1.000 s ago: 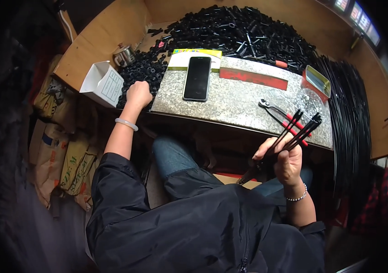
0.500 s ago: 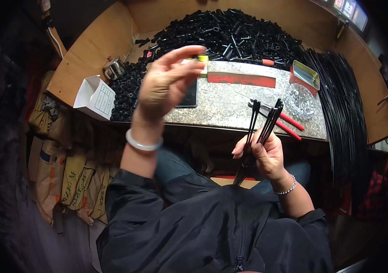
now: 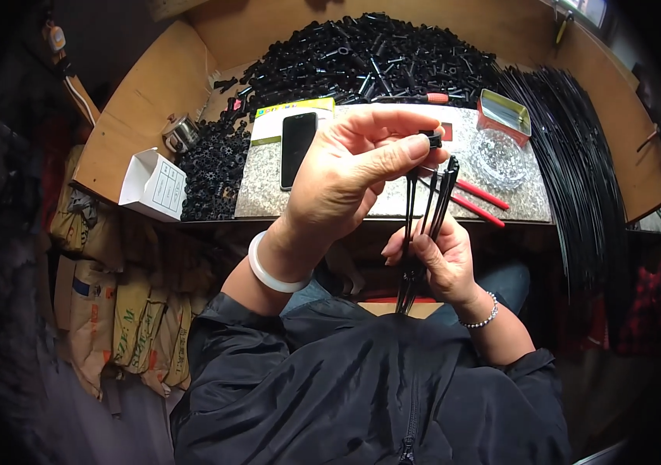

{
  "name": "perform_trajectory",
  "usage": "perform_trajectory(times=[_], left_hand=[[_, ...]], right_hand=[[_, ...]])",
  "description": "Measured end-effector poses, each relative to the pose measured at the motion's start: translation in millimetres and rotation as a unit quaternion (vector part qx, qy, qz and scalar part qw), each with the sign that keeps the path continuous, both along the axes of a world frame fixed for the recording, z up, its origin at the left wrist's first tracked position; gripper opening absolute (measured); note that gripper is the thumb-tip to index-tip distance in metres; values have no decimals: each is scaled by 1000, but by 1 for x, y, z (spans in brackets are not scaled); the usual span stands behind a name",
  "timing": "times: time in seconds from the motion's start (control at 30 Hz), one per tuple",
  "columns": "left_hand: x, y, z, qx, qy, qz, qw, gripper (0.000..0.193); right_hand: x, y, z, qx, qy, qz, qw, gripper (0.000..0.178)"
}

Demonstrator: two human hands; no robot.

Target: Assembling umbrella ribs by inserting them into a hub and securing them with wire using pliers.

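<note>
My left hand (image 3: 350, 170), with a white bangle at the wrist, pinches a small black plastic piece (image 3: 433, 140) between thumb and fingertips. That piece hovers just above the top ends of a bundle of thin black rods (image 3: 444, 194). Lower down, my right hand (image 3: 447, 262) wraps its fingers round the bundle, holding it roughly upright with one part fanned off to the left. Whether the piece touches a rod end I cannot tell. Behind the rods, red-handled pliers (image 3: 479, 203) lie on the speckled work slab (image 3: 261, 203); their jaws are partly hidden.
A large heap of black plastic parts (image 3: 377, 62) fills the back. Small black pieces (image 3: 218, 167) lie at left beside a white box (image 3: 156, 186) and metal mug (image 3: 181, 133). A phone (image 3: 297, 151), glass dish (image 3: 499, 159), tin (image 3: 503, 115) and long black rods (image 3: 578, 170) surround the hands.
My left hand has moved right and down from over the slab to the rod tops, bringing the small black piece. The phone now shows. My right hand keeps its grip on the bundle.
</note>
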State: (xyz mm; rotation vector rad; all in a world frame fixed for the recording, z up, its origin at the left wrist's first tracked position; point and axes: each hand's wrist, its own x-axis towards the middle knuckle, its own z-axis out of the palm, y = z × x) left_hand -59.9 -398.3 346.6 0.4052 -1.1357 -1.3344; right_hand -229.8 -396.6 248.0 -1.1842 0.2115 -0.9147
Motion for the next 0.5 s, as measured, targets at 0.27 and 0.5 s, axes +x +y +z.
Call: perform_trajectory(times=[0.27,0.5], left_hand=[[0,10,-6,8,-58,30,998,35],[0,13,-6,-52,-87,60,993,33]], right_hand=[[1,1,3,-3,20,-5,1000,16],[3,3,2,-9,10,5,1000,13]])
